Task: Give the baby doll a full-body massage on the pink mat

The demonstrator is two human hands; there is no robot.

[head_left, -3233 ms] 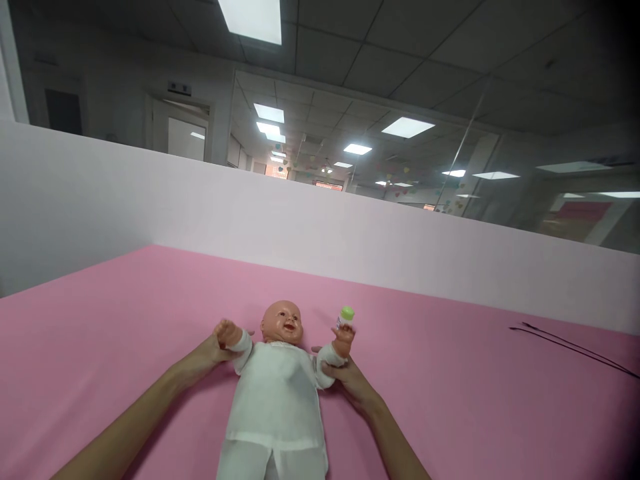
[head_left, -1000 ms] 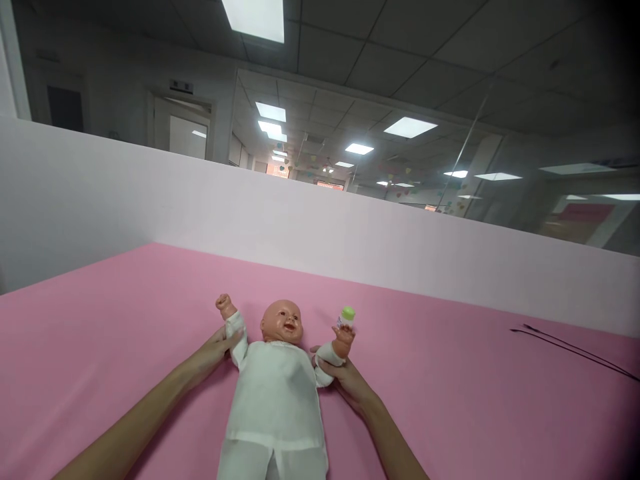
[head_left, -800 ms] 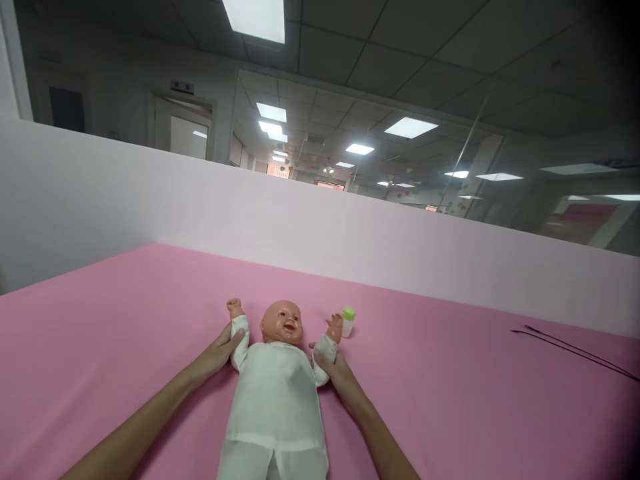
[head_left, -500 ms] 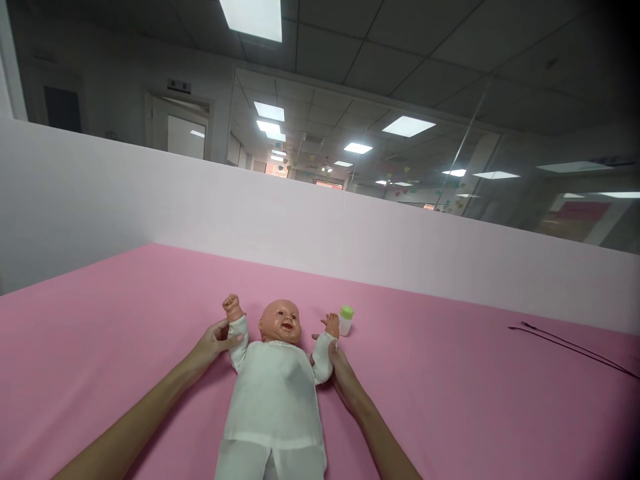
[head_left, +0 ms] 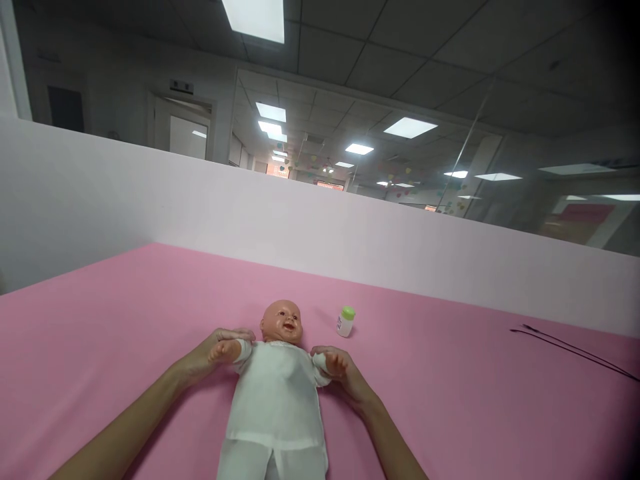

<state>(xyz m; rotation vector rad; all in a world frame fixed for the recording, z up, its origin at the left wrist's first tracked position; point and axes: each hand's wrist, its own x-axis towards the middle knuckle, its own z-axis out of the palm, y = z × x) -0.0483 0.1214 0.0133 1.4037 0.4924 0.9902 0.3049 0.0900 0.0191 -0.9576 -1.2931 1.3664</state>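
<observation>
A baby doll in a white top and trousers lies face up on the pink surface, its bare head away from me. At the doll's arm on the left of the view, my left hand is closed round the sleeve near the shoulder, and the doll's small hand partly covers my fingers. My right hand grips the other arm in the same way, its fingertips showing above the sleeve. Both doll arms are bent, with their hands pointing outward and towards me. My thumbs are mostly hidden.
A small white bottle with a green cap stands just beyond my right hand. Two thin black cords lie at the far right of the pink cloth. A low white wall with glass above it borders the far side.
Both doll arms have come down from a raised position, turning outward and towards me. My hands have shifted with them and still hold the arms. The bottle is now fully uncovered.
</observation>
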